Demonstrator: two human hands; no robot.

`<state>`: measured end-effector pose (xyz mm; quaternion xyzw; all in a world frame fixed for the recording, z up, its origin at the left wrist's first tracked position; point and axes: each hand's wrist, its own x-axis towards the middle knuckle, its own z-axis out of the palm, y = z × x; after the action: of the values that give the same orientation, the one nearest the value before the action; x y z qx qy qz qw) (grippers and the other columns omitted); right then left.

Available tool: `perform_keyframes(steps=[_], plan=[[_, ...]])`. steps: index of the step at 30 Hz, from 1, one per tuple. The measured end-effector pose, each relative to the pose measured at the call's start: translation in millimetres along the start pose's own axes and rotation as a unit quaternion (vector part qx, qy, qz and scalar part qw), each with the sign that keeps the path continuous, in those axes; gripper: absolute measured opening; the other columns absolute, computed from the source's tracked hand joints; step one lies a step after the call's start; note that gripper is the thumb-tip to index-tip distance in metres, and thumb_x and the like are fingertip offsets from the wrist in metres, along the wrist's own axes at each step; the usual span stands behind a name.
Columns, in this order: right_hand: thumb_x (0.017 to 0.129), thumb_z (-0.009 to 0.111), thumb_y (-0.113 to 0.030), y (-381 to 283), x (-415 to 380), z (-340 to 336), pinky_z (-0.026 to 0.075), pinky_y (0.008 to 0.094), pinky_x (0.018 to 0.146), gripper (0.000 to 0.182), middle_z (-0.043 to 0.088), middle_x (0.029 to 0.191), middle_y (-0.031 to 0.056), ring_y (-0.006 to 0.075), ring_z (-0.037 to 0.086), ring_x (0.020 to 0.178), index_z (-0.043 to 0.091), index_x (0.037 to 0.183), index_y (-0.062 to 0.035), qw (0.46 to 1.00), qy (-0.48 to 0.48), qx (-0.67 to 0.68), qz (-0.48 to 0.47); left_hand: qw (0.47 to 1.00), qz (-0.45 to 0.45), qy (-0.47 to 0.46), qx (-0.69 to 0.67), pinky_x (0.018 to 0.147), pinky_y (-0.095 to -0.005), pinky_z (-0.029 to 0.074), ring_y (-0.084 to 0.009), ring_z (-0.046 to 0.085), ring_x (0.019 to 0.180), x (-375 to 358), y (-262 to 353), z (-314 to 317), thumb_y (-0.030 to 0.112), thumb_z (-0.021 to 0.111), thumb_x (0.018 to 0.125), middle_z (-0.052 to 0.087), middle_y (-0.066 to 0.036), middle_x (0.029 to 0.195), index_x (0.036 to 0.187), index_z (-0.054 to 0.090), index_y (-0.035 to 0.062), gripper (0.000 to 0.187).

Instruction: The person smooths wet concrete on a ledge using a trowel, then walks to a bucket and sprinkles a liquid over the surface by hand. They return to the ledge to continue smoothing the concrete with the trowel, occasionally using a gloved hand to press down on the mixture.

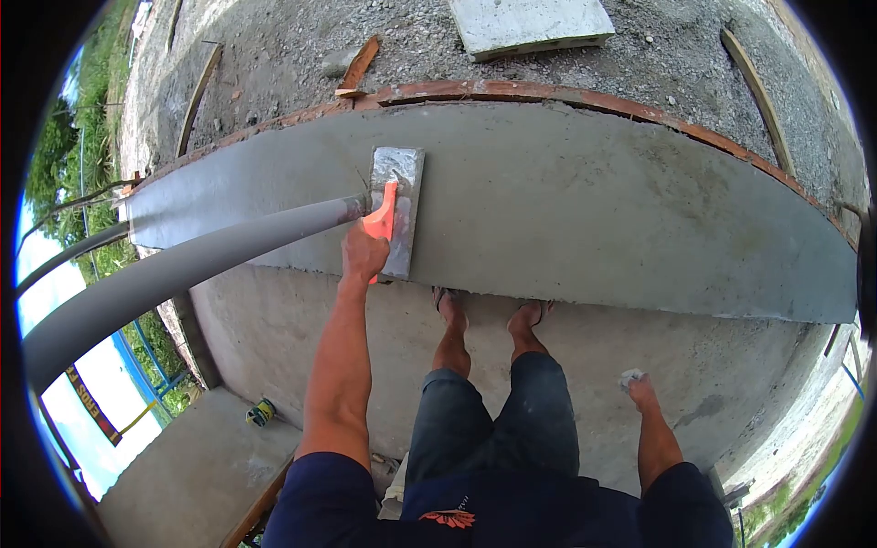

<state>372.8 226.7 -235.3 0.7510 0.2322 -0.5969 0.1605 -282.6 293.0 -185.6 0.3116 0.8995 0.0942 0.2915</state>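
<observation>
Gray, damp-looking cement forms a long, smooth slab (585, 205) beneath a flat rectangular metal-faced trowel with a bright orange handle (406, 215), its blade set down near the slab's left half. The worker's left grip (364, 252) is wrapped around that handle; the right grip (643, 393), held out over the rough concrete floor (639, 333), is closed on a small, crumpled whitish lump (630, 377) — its material too small to tell.

Trouble could come from several quarters. A tilted blade might gouge the soft-looking surface, and a swing to the left could knock the smooth, round gray pole (206, 247), whose darker end stands just beside the trowel; whether the two touch cannot be told. Strapped sandals sit right at the slab's near edge — one careless step could crumble its ragged lip. A rougher, darker patch (703, 192) toward the right may dry uneven if left unworked.

Along the far side, a thin, reddish-brown wooden board (512, 89) bows in the wide lens, holding back coarse gray gravel (667, 64), where a pale, flat-topped concrete block (534, 23) lies; grit knocked over the board could pit the finish.
</observation>
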Motion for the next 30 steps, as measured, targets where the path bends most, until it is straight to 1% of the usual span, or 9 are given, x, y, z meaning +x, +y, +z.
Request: perform_keyframes(steps=[1,4,8,12,17,21,25,27,30], plan=[[0.083,0.049,-0.005,6.2,1.9,2.6,0.052,0.036,0.081,0.035,0.059,0.107,0.0156,0.0254,0.062,0.097,0.042,0.116,0.0032,1.0,-0.001,0.01,-0.002,0.999,0.015,-0.001,0.042,0.079,-0.0436,0.049,-0.0431,0.062,0.089,1.3,0.2,-1.2,0.006,0.056,0.071,0.065,-0.024,0.091,0.095,0.059,-0.002,0.025],[0.082,0.049,-0.005,26.5,10.7,7.7,0.052,0.0357,0.081,0.034,0.06,0.106,0.015,0.0248,0.062,0.096,0.043,0.115,0.0035,0.999,-0.01,0.029,-0.009,0.977,-0.132,-0.107,-0.126,0.08,-0.0437,0.049,-0.0436,0.061,0.09,-12.7,29.9,-0.8,0.006,0.056,0.071,0.065,-0.025,0.092,0.097,0.059,-0.003,0.028],[0.082,0.049,-0.004,33.7,19.9,23.9,0.052,0.0349,0.078,0.031,0.062,0.102,0.014,0.0244,0.063,0.092,0.045,0.113,0.0024,0.999,-0.012,-0.006,-0.03,0.989,0.06,-0.105,-0.08,0.082,-0.045,0.049,-0.0457,0.06,0.094,-55.2,54.7,78.0,0.008,0.055,0.071,0.063,-0.028,0.094,0.101,0.058,-0.0018,0.031],[0.082,0.048,-0.004,43.9,42.3,29.3,0.053,0.0341,0.075,0.024,0.064,0.095,0.0124,0.0233,0.065,0.085,0.052,0.106,0.0013,0.996,-0.014,0.018,-0.081,0.958,0.107,-0.267,-0.017,0.089,-0.0509,0.046,-0.0481,0.057,0.1,-134.6,137.8,145.2,0.005,0.051,0.075,0.062,-0.03,0.098,0.107,0.053,-0.002,0.033],[0.081,0.051,-0.006,23.0,1.2,5.0,0.052,0.0322,0.069,0.019,0.066,0.087,0.01,0.0211,0.064,0.077,0.059,0.098,-0.0018,0.99,-0.034,0.104,-0.093,0.908,0.167,-0.384,-0.009,0.087,-0.0491,0.047,-0.0454,0.057,0.099,-190.8,144.4,92.3,0.01,0.058,0.075,0.063,-0.027,0.094,0.101,0.053,-0.0009,0.029],[0.08,0.053,-0.007,40.7,-6.8,-3.8,0.051,0.032,0.066,0.019,0.066,0.085,0.0095,0.0205,0.064,0.076,0.061,0.097,-0.0025,0.997,0.011,0.049,-0.066,0.944,0.119,-0.305,-0.037,0.083,-0.0456,0.048,-0.041,0.06,0.095,-186.7,19.8,-8.1,0.024,0.069,0.073,0.064,-0.024,0.097,0.111,0.058,0.0019,0.045],[0.08,0.053,-0.007,52.7,-12.8,24.9,0.051,0.0323,0.065,0.019,0.065,0.084,0.0099,0.0207,0.064,0.074,0.061,0.096,-0.0016,0.994,0.013,0.078,-0.075,0.985,-0.066,-0.159,0.023,0.067,-0.039,0.051,-0.0295,0.065,0.072,-135.2,-141.0,-119.6,0.015,0.071,0.069,0.065,-0.015,0.077,0.09,0.06,0.0001,0.028],[0.08,0.052,-0.006,41.2,-16.6,49.3,0.052,0.0325,0.065,0.019,0.065,0.083,0.0101,0.0209,0.063,0.073,0.061,0.096,-0.0014,0.993,0.018,0.095,-0.068,0.987,-0.138,-0.077,0.008,0.065,-0.0388,0.05,-0.0234,0.062,0.07,-85.5,-161.8,-176.7,0.009,0.068,0.07,0.062,-0.01,0.074,0.087,0.059,-0.0004,0.021],[0.079,0.051,-0.003,32.4,-22.0,96.4,0.052,0.033,0.066,0.019,0.064,0.082,0.01,0.0213,0.063,0.072,0.061,0.095,-0.0006,0.991,0.027,0.108,-0.079,0.972,0.174,0.036,0.154,0.073,-0.0383,0.048,-0.025,0.061,0.083,18.2,-180.1,-219.8,0.017,0.062,0.079,0.064,-0.013,0.087,0.088,0.06,-0.001,0.021]])
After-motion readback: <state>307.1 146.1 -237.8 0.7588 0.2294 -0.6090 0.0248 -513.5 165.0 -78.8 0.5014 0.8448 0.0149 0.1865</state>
